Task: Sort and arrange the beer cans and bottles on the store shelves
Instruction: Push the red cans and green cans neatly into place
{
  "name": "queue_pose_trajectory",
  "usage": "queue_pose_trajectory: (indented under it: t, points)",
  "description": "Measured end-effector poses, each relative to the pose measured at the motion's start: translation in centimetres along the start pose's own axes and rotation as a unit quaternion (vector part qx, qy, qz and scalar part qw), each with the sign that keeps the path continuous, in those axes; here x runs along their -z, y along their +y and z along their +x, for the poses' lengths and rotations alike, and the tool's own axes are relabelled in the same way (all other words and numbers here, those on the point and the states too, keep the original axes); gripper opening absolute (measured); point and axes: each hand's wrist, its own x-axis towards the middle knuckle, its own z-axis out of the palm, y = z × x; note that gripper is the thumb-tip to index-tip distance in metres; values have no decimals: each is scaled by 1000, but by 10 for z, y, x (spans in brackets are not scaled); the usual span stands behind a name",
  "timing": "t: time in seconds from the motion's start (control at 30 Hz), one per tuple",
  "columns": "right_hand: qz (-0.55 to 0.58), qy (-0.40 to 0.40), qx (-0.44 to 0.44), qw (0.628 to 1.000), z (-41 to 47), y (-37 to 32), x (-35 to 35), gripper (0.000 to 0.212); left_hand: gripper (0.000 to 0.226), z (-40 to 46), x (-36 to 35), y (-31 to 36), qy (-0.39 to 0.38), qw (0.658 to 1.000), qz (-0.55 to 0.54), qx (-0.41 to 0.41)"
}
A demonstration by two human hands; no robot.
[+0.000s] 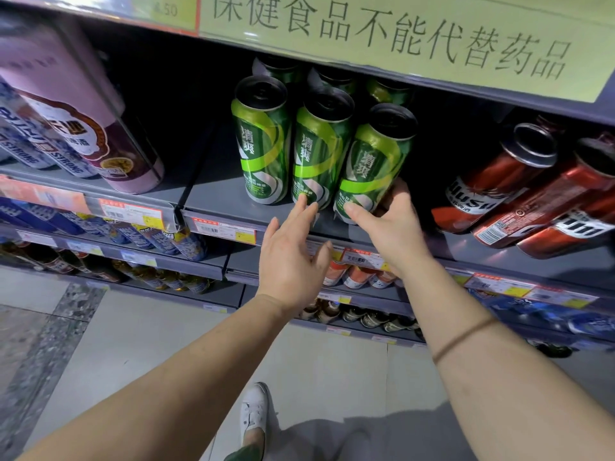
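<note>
I had three green cans at the front of the grey shelf (pixel 213 197), approx 12 o'clock from centre: left green can (pixel 261 141), middle green can (pixel 319 149), right green can (pixel 372 164), w/ more green cans behind them in the dark, count unclear. My right hand (pixel 391 227) was curled round the base of the right green can, thumb on its front, fingers wrapped to the far side; that can tilted toward 1 o'clock and leaned close to the middle one. My left hand (pixel 293 257) was spread, fingers straight, fingertips (pixel 304 202) touching the bottom of the middle green can, gripping nothing. At 3 o'clock red cans (pixel 499 188) stood on the same shelf level, well apart from the green ones. At 9 o'clock stood a purple can (pixel 96 134) and blue-white cans (pixel 30 144) beside it. Price tags (pixel 223 229) ran along the shelf edge. A yellow-green sign (pixel 399 38) w/ Chinese characters sat at 12 o'clock on the shelf above. Lower shelves held more cans and bottles, too blurred to name.
</note>
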Motion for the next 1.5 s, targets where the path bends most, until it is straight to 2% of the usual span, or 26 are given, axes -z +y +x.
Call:
queue_pose_trajectory:
  t: [0.17, 0.37, 0.53, 0.6, 0.7, 0.87, 1.0, 1.17, 1.3, 1.4, 1.5]
  points:
    - [-68, 53, -4, 996, 3, -7, -7, 61, 62, 9, 3, 3, 63, 995, -68, 45]
    - [-71, 34, -4, 997, 2, -5, -3, 59, 63, 10, 0, 6, 78, 994, -60, 48]
    - [-42, 20, 36, 998, -21, 0, 10, 79, 47, 1, -4, 23, 113, 992, -60, -9]
    - [-16, 32, 64, 997, -37, 9, 27, 71, 42, 0, -11, 38, 102, 991, -86, -31]
    - [9, 79, 72, 994, -56, 26, 66, 47, 40, 0, -29, 62, 50, 988, -140, -36]
    - [10, 169, 64, 984, -64, 53, 139, 29, 67, 9, -70, 87, -60, 977, -206, 16]
    - [2, 229, 51, 972, -64, 73, 186, 23, 83, 30, -96, 98, -50, 984, -168, 25]
    - [5, 238, 44, 970, -61, 76, 229, 28, 92, 49, -116, 117, 15, 973, -215, 80]
    - [-66, 232, 137, 961, -52, 48, 258, 34, 85, 48, -122, 119, 32, 973, -210, 85]
    - [-161, 216, 207, 940, -37, 15, 268, 45, 80, 55, -120, 122, -24, 980, -178, 80]
    - [-267, 103, 194, 938, -20, -12, 270, 70, 70, 64, -123, 120, -86, 986, -132, 55]
